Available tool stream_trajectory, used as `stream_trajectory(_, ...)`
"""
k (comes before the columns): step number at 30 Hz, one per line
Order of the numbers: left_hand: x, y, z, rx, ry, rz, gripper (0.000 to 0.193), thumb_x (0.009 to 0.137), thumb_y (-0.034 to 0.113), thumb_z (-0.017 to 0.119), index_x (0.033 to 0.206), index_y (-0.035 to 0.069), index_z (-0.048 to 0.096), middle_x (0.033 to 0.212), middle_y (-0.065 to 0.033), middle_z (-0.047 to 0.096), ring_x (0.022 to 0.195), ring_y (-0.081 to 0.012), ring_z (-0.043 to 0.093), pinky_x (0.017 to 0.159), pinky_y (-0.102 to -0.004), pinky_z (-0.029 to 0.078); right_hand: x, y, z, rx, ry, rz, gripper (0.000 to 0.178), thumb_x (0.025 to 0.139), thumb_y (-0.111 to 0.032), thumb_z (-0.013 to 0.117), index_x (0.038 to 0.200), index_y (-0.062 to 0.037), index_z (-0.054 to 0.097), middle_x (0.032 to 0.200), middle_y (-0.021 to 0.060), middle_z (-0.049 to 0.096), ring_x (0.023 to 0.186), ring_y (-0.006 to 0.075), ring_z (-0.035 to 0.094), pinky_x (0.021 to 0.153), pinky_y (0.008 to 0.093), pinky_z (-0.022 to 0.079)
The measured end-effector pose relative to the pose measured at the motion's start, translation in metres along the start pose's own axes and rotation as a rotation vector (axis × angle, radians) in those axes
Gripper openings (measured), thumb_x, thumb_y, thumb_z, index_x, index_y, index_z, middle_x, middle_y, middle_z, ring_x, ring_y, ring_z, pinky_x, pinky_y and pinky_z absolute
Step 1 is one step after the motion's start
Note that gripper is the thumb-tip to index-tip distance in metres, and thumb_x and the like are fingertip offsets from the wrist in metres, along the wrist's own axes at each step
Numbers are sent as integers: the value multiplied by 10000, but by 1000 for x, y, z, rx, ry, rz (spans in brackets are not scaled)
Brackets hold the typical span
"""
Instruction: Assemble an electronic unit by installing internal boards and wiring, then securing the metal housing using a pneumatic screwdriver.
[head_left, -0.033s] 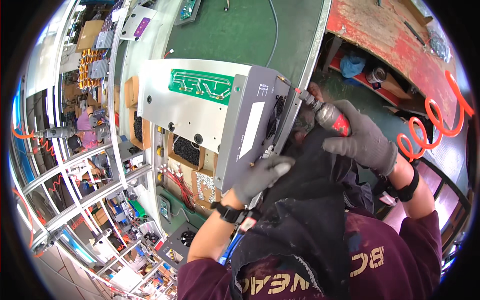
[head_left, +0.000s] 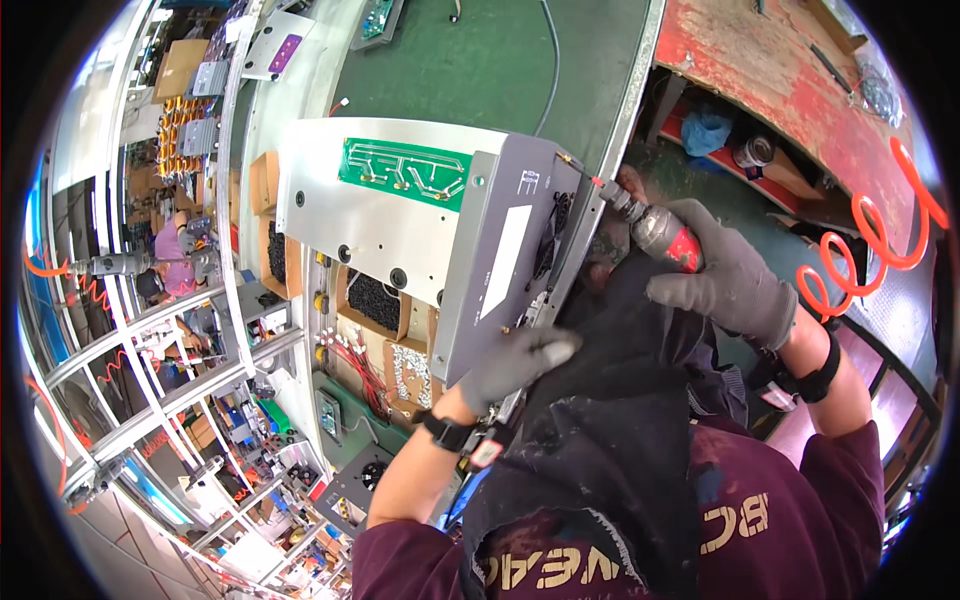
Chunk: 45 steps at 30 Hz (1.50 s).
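My right hand (head_left: 725, 275), in a grey glove, is wrapped around a black and red power screwdriver (head_left: 660, 235). Its thin bit points up and left, its tip by the far top corner of the case's dark grey end panel (head_left: 495, 270). My left hand (head_left: 520, 362), gloved too, is beside that panel's near lower corner. Its thumb sticks out to the right; the other fingers are partly hidden and slightly blurred. The metal case (head_left: 390, 230) has a silver top with round black plugs and a green circuit board (head_left: 400, 172) showing there. A black fan (head_left: 553, 235) sits in the end panel.
Left of the case are cardboard boxes of small black parts (head_left: 375, 300), red wires (head_left: 355, 365) and a tray of small white pieces (head_left: 408, 370). A worn red bench (head_left: 770, 75) stands at the right, near a coiled orange hose (head_left: 860, 240). People work at stations farther left.
My left hand has shifted slightly down and left along the end panel's near edge. The right hand and screwdriver stay nearly still.
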<state>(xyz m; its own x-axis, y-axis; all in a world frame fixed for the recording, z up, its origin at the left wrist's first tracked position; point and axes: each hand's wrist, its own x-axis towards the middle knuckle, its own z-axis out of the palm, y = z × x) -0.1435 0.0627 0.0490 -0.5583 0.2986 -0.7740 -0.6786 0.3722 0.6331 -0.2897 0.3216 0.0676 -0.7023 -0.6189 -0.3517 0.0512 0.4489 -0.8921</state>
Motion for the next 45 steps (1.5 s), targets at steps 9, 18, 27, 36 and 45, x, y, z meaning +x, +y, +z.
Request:
stream_trajectory(9, -91, 88, -124, 634, 278, 132, 332, 844, 345, 614, 1011, 62, 663, 906, -129, 657, 812, -302, 629, 722, -359, 484, 8, -18, -23, -242, -99, 93, 721, 667, -420, 775, 1193, -64, 435, 799, 227, 614, 795, 434, 601, 687, 462, 464)
stream_trajectory(18, 68, 153, -178, 1248, 542, 193, 433, 760, 528, 651, 861, 110, 702, 834, -85, 540, 790, -260, 576, 695, -366, 453, 14, -31, -33, -326, -119, 97, 730, 657, -425, 776, 1204, -88, 431, 826, 242, 603, 816, 448, 577, 683, 492, 437)
stream_trajectory(27, 76, 148, -186, 1172, 466, 211, 477, 734, 576, 649, 742, 100, 677, 865, -76, 548, 804, -259, 572, 707, -367, 448, 25, -43, -30, -489, -69, 16, 610, 737, -401, 717, 1185, -94, 442, 835, 237, 607, 803, 443, 575, 671, 495, 431)
stream_trajectory(36, 71, 155, -191, 1160, 451, 139, 499, 734, 588, 643, 781, 92, 667, 891, -90, 547, 829, -284, 573, 724, -394, 456, 37, -47, -38, -606, -101, -71, 734, 679, -477, 753, 1206, -84, 427, 842, 221, 617, 806, 453, 581, 643, 480, 445)
stream_trajectory(45, -70, 30, -221, -239, 1107, 592, 295, 899, 88, 490, 1148, -48, 568, 1047, -102, 628, 909, -140, 605, 762, -257, 499, 141, 103, -173, -1315, -79, -154, 200, 781, -151, 587, 943, -56, 516, 878, 164, 563, 894, 390, 556, 846, 439, 423)
